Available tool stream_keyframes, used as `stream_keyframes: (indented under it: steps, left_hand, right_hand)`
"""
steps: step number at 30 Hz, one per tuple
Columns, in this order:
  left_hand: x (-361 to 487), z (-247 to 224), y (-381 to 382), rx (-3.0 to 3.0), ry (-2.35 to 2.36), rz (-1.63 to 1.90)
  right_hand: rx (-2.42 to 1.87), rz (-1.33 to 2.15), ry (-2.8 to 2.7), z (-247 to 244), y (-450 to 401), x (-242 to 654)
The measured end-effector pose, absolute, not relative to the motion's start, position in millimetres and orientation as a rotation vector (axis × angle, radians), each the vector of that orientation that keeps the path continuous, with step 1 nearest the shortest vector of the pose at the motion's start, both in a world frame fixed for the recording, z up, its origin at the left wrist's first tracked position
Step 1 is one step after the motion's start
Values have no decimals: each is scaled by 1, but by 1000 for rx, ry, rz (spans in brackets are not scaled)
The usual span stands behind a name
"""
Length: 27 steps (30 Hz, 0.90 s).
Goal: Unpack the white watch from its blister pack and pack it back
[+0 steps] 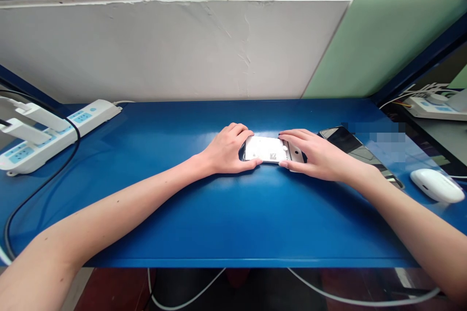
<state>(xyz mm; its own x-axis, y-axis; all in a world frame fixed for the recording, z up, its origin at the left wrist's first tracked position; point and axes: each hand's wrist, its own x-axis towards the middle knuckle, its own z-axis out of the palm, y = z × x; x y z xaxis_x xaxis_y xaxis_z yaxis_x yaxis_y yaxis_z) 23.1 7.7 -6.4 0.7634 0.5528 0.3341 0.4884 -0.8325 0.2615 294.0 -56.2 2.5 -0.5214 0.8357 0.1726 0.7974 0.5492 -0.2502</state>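
Observation:
A flat, phone-sized white packet (268, 149) with a small printed square code lies at the middle of the blue table. Its white face is glaring, so most print cannot be read. My left hand (231, 148) grips its left end, thumb along the near edge and fingers on the far edge. On the right end, my right hand (314, 153) holds it the same way. A silvery part with a dark round spot shows beneath the right palm. Behind my right wrist lies a dark phone (345, 143), partly covered by the forearm.
A white power strip (87, 116) with plugged-in adapters and a black cable (44, 192) occupies the left side of the blue table (219, 218). At right sits a white rounded case (437, 184). Another power strip (438, 107) is farther right. A wall panel (175, 48) stands behind.

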Motion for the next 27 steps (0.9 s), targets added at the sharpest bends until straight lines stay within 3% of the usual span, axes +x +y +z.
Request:
stream_keyframes:
  steps: [13,21,27]
  left_hand:
    - [21,-5,10,2799,682,417]
    - [21,-2,12,2792,618,441]
    - [20,-2,15,2771,545,402]
  right_hand:
    - [-1260,172,-2474,-2,-62,279]
    - [-1328,-125,-2314,-2,-64,271]
    - [-1436,30,-2363,-3,-67,264]
